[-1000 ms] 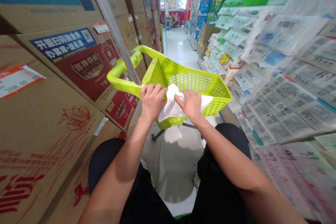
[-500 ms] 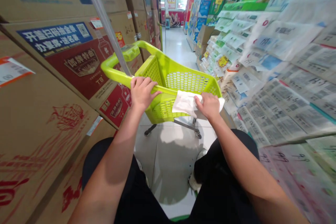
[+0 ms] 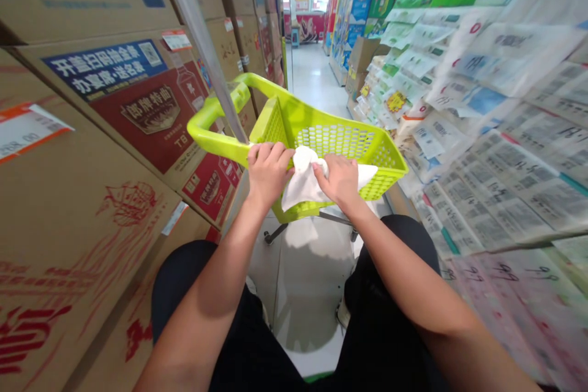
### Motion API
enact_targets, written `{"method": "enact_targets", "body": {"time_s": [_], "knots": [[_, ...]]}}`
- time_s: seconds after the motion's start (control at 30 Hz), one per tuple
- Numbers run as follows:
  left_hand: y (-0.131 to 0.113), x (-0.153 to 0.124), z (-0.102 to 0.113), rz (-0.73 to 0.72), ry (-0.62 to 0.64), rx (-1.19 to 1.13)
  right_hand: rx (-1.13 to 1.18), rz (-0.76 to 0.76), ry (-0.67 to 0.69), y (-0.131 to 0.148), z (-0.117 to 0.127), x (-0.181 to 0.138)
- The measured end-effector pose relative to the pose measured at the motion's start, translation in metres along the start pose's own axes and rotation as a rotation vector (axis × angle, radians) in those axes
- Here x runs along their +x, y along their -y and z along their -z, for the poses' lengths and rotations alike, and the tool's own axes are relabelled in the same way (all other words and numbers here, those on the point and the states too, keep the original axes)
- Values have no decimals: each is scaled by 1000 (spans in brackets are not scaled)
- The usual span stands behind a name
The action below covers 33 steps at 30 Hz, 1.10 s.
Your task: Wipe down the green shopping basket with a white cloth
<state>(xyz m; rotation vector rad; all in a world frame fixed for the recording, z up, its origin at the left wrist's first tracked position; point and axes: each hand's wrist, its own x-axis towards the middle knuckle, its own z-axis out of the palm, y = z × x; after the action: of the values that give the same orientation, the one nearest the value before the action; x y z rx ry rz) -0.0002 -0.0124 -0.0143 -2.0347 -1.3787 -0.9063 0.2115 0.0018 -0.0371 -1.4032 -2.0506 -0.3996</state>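
Note:
A lime-green plastic shopping cart [image 3: 321,119] stands sideways in front of me on wheels, its handle end to the left. My left hand [image 3: 269,174] is closed over the cart's near top rim, just right of the handle's base. Close beside it, my right hand [image 3: 339,179] grips a white cloth [image 3: 301,187] against the same rim. The cloth bunches up between the two hands, and one corner sticks out to the right. Part of the rim under the cloth is hidden.
Stacked cardboard boxes [image 3: 138,128] wall the left side, with a slanted metal pole [image 3: 202,43] before them. Wrapped paper packs [image 3: 496,196] with handwritten prices are piled on the right. A tiled aisle [image 3: 312,73] runs ahead to a small blue stool [image 3: 294,35].
My right hand has slid left along the rim, bunching the cloth toward my left hand. The left hand keeps its hold; the cart appears slightly further right in view.

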Motion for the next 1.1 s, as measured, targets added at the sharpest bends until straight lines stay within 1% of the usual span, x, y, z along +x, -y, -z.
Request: {"method": "enact_targets", "body": {"time_s": [0.07, 0.13, 0.33, 0.4, 0.47, 0.53, 0.6, 0.7, 0.8, 0.87, 0.9, 0.97, 1.03, 1.1], "knots": [[5, 0, -1, -6, 1, -4, -14, 33, 17, -8, 1, -2], [14, 1, -3, 4, -1, -15, -53, 39, 24, -25, 1, -5], [43, 11, -8, 65, 41, -38, -168, -83, 31, -96, 5, -24], [46, 13, -9, 74, 48, -38, -175, -112, 51, -112, 6, -29], [45, 12, -9, 87, 50, -33, -178, -134, 53, -118, 6, -31], [40, 11, -8, 86, 49, -9, -180, -152, 29, -114, 5, -29], [30, 8, -5, 67, 40, 31, -169, -149, -3, -98, 2, -24], [10, 5, -1, 30, -1, 69, -117, -93, -26, -60, -3, -12], [-7, 3, 3, 27, -39, 48, -33, -47, -28, -18, -6, 0], [-13, 2, 4, 26, -45, 27, 5, -29, -26, -2, -6, 5], [-13, 1, 4, 25, -42, 17, 17, -8, -16, 1, -5, 6], [-11, 0, 4, 29, -35, -3, 26, 47, 21, -2, -4, 5], [-3, 0, 3, 40, -28, -16, 7, 74, 54, -18, -3, 2], [6, 1, 2, 45, -19, -7, -51, 39, 56, -41, -1, -4]]}}
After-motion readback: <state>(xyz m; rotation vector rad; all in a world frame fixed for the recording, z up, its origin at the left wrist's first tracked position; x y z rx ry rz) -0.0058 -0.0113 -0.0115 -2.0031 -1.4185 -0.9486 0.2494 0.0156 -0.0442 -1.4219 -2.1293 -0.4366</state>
